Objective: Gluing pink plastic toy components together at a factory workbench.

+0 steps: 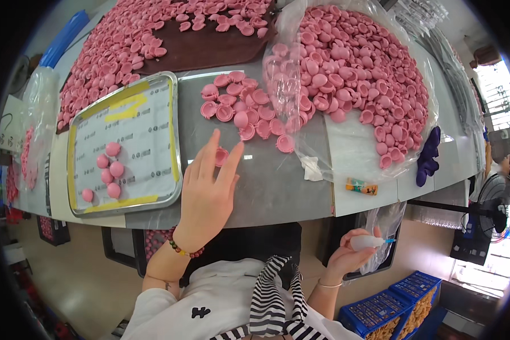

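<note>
My left hand [208, 190] reaches over the grey table, fingers stretched out and apart. A single hollow pink shell [221, 156] shows between its spread fingers; whether they touch it I cannot tell. Just beyond the fingertips lies a loose cluster of pink half-shells [241, 119], some with the hollow side up, others domed side up. Off the table's near edge, on the right, my right hand [348, 255] is closed around a small white squeeze bottle [364, 243] with a blue nozzle. The nozzle points right.
Left of my left hand, a metal tray [177, 141] holds several pink balls [116, 169]. Big heaps of pink shells [351, 68] fill a clear bag and a brown sheet [204, 48] behind. A yellow-orange tube [361, 187] and a purple glove [428, 157] lie right.
</note>
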The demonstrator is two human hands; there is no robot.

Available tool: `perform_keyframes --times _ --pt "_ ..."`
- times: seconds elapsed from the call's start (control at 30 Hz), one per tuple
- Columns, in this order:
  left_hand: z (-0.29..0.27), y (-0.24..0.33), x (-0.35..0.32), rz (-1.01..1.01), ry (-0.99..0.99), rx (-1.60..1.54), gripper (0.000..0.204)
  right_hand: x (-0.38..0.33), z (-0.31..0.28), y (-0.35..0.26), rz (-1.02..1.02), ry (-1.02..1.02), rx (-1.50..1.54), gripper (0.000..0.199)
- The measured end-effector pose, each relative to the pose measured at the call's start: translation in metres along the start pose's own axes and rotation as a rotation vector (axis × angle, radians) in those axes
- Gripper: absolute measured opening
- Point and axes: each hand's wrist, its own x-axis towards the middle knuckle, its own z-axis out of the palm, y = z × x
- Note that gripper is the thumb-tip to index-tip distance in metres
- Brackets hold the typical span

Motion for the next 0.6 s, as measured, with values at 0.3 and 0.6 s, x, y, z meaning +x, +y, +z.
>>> perform_keyframes --times 0.3,0.6 --pt "-0.017 -0.020 -0.005 -0.259 -0.244 -0.651 0.032 -0.012 0.144 -0.027 0.227 -0.831 0.156 0.047" --pt "-0.005 -0.037 -0.004 -0.573 -0.571 -1.687 0.050 -0.023 0.159 0.011 0.422 -0.600 0.361 0.044"
